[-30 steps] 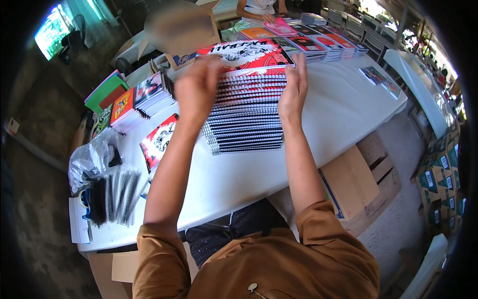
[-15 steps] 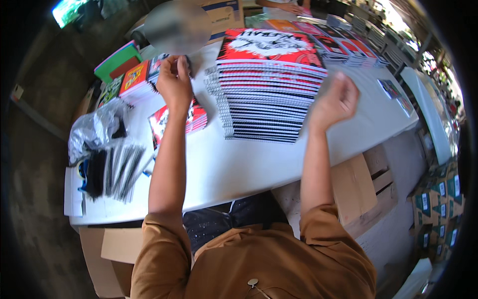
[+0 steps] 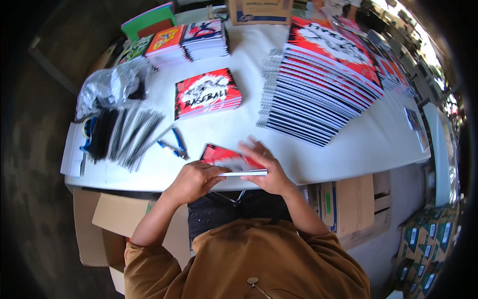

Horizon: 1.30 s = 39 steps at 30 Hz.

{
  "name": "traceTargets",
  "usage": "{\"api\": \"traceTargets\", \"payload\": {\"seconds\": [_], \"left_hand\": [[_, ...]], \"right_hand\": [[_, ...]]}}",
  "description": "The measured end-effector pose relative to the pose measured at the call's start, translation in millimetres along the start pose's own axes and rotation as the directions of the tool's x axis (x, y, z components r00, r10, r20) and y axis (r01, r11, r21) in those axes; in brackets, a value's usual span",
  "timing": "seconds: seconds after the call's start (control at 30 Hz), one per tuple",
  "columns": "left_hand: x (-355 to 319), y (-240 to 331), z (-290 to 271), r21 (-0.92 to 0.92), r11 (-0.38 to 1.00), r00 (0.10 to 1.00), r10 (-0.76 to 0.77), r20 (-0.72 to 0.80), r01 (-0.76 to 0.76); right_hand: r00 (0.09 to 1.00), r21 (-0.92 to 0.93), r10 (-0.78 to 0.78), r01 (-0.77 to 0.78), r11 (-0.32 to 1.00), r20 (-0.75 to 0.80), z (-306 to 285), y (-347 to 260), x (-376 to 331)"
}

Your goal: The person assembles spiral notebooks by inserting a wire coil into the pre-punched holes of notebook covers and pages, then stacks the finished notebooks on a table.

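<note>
A red, black and white notebook (image 3: 222,155) is held at the table's near edge, its white edge with a row of small marks facing me. My left hand (image 3: 195,180) is closed on its left end. At its right end, my right hand (image 3: 269,172) has the thumb beneath the edge and blurred fingers over the cover. Just beyond lies a short stack of matching notebooks (image 3: 208,93). Blue-handled pliers (image 3: 174,144) lie to the left of the held notebook, beside a spread of dark spiral binding coils (image 3: 130,137).
A tall fanned stack of red-covered notebooks (image 3: 323,74) leans across the right side. Several other notebook piles (image 3: 204,40) stand at the back left, near a clear plastic bag (image 3: 112,84). A cardboard box (image 3: 261,11) is at the back; an open carton (image 3: 117,214) stands below the table.
Both hands have come down from above the table to its near edge and now hold a notebook. My view has shifted, so the short stack and pliers show fully.
</note>
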<state>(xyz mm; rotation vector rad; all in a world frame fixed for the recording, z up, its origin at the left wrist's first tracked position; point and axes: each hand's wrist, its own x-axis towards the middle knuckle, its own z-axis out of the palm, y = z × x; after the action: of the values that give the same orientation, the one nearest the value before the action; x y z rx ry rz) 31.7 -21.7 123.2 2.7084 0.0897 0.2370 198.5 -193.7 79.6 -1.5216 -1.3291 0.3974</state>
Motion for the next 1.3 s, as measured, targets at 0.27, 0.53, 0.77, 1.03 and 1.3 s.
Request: {"api": "traceTargets", "payload": {"seconds": [0.27, 0.53, 0.77, 1.03, 1.3], "left_hand": [[-41, -163, -16, 0.181, 0.822, 0.796, -0.429, -0.427, 0.54], [-39, -220, -29, -0.568, 0.673, 0.416, -0.739, -0.53, 0.474], [-17, -169, -37, -0.578, 0.728, 0.727, -0.613, -0.308, 0.369], [-52, -229, -49, -0.11, 0.633, 0.515, -0.708, -0.484, 0.767], [4, -58, -47, -0.699, 0.667, 0.934, -0.358, 0.003, 0.258]], "right_hand": [[0.946, 0.415, 0.287, -0.202, 0.887, -0.153, -16, 9, 9], [0.957, 0.357, 0.18, -0.09, 0.93, -0.226, -19, 19, 2], [0.961, 0.345, 0.141, -0.052, 0.937, -0.239, -22, 28, -3], [0.952, 0.347, 0.183, -0.09, 0.934, -0.246, -15, 11, 3], [0.943, 0.344, 0.211, -0.115, 0.932, -0.258, -19, 15, -2]]}}
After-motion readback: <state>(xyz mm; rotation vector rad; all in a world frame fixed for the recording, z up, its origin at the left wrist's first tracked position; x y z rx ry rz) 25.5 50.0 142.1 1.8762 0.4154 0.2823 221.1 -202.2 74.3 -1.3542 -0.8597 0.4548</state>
